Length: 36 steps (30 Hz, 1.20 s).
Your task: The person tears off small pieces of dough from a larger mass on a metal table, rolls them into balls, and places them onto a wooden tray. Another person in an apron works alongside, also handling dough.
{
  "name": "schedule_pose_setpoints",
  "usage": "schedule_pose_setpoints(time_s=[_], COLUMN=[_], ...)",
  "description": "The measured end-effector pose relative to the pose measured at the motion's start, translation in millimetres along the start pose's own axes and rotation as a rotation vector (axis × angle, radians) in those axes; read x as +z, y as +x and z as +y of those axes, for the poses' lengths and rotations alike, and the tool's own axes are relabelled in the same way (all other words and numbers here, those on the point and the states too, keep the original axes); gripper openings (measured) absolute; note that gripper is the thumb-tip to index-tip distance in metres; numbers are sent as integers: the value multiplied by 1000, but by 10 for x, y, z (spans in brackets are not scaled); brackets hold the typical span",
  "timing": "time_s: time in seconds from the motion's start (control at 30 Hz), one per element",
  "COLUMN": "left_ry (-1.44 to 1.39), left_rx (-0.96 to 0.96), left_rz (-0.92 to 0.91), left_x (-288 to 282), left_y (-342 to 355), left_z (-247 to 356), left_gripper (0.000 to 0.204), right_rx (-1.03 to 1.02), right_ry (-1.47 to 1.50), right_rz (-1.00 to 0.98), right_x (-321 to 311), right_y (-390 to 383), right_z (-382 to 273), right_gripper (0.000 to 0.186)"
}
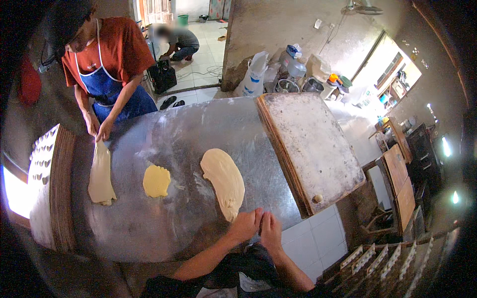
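Observation:
My left hand (246,223) and my right hand (271,231) are close together at the near edge of the metal table (129,233), fingers curled; whatever is between them is hidden. Just beyond my left hand lies a long, pale dough slab (222,181). A yellow, flattened lump (156,181) sits in the middle left of the table. Further left, a co-worker in a red shirt and blue apron (112,94) grips the upper end of a stretched dough strip (102,176) with both hands, its lower end resting on the metal.
Stacked trays stand at the left (42,193) and right (310,149), the right stack bearing a small round lump (317,198). A wooden rack (382,258) is at lower right. Behind are sacks (253,74), containers and a crouching person (181,44) in a doorway.

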<state>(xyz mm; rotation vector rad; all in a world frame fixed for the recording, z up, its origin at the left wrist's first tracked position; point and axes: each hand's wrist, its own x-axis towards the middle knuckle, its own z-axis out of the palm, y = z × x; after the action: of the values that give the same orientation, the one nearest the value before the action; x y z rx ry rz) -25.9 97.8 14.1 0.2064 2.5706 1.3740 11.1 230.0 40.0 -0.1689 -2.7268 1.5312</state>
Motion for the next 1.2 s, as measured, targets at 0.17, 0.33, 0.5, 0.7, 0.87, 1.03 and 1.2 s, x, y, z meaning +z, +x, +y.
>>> schedule_pose_setpoints(time_s=[0.17,0.33,0.5,0.7,0.87,1.03,1.2], left_ry=[457,587,357,127,8,49,-38], left_rx=[-34,132,144,179,74,19,-93], left_rz=[493,502,403,750,749,820,712], left_x=[-596,-362,-576,-619,-612,-721,-633], left_y=[305,209,17,-346,-736,-1071,-1164], left_z=[-112,-501,-572,-444,-520,-547,-658], left_gripper=[26,22,20,18,17,21,22], right_rx=[-409,-495,-311,-531,-313,-300,-424], right_ry=[-803,-733,-967,-618,-608,-714,-609], right_rz=[6,-156,33,-226,75,-154,-14], right_x=[-229,344,49,233,312,180,370], right_y=[-44,400,657,515,1059,583,906], right_z=[652,513,629,1019,260,472,239], right_gripper=[33,55,58,59,55,58,55])
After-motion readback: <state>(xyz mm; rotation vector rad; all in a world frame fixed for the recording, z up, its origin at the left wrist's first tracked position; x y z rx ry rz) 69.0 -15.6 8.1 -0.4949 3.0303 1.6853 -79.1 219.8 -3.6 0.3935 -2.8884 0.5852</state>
